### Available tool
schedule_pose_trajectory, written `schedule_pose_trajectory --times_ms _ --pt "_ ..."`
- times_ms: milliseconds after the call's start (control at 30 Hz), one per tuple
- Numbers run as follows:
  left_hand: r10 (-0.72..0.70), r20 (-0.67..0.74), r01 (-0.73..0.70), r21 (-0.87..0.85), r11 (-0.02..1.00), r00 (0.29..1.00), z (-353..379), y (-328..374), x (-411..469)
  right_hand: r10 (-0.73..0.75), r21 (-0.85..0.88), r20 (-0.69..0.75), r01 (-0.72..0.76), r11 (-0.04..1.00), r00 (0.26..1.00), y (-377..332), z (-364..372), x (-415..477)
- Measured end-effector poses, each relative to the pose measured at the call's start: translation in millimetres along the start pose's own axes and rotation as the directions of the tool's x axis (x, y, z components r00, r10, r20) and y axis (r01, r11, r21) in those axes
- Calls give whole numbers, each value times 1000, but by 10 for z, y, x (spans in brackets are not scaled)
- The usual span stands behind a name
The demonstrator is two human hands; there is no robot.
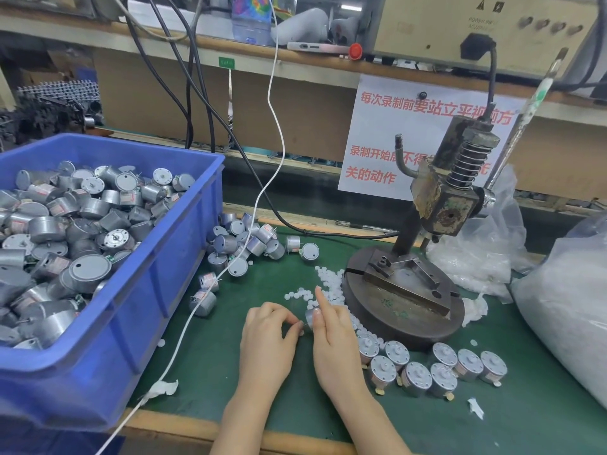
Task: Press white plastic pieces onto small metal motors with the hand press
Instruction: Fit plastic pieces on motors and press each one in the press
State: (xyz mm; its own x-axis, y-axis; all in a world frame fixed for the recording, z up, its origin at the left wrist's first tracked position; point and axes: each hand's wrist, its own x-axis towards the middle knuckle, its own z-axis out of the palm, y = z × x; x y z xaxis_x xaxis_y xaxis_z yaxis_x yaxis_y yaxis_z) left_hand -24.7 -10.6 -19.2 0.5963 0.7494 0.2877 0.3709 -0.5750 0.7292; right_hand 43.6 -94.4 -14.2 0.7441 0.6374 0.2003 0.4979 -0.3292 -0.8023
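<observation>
Progress: a small batch of motors (437, 369) stands on the desk (210, 382) before the hand press (443, 208), likely done; blue bin (184, 257) full, so most remains. Right hand (335, 343) grips a single motor (310, 315) beside the white plastic pieces (328, 284), index straight. Left hand (267, 336), fingers curled, pinches at its shaft end; any piece there too small to see

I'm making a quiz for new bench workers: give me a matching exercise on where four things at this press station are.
1 blue bin
2 hand press
3 white plastic pieces
4 held motor

A scattered on the green mat
B gripped by left hand and right hand
C stands on a round base
D full of motors, far left

Pairs: 1-D, 2-C, 3-A, 4-B
</observation>
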Motion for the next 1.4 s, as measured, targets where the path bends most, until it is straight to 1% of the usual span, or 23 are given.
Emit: schedule_pose_trajectory --times_ms 133,233,400,600,867,1067,1167,1267,1300,1367,1400 --pt "-22 -60 16 -103 995 998 -30 18 7 -37 -64 41 40 997 998 -9 0 -7" --pt "-35 -73 24 -143 989 997 -48 34 9 -49 -103 51 55 993 997 -7 3 1" --pt "-45 -77 33 -149 988 996 -58 44 6 -75 -159 74 86 983 994 -18 26 -5" --pt "-54 -70 42 -159 986 996 -65 59 7 -117 -383 108 150 911 987 -61 66 -20" --pt "-68 -69 57 -156 986 995 -73 66 -4 -78 -519 186 165 838 980 -80 116 -21" --pt "-107 -97 83 -229 970 989 -95 78 15 -110 -556 187 197 807 976 -111 142 -20" --pt "-120 -109 90 -249 964 987 -100 84 6 -102 -572 192 196 796 976 -151 139 -36" --pt "-113 -103 86 -242 967 988 -97 87 -3 -214 -612 122 244 752 969 -174 149 -31" --pt "-111 -99 85 -237 968 989 -98 89 -8 -206 -611 145 252 750 968 -190 151 -32" --pt "-116 -99 90 -240 967 988 -105 100 -15 -126 -586 242 249 772 962 -163 145 -36" --pt "-120 -105 91 -246 965 987 -114 108 -14 -109 -559 250 236 795 962 -139 132 -32"
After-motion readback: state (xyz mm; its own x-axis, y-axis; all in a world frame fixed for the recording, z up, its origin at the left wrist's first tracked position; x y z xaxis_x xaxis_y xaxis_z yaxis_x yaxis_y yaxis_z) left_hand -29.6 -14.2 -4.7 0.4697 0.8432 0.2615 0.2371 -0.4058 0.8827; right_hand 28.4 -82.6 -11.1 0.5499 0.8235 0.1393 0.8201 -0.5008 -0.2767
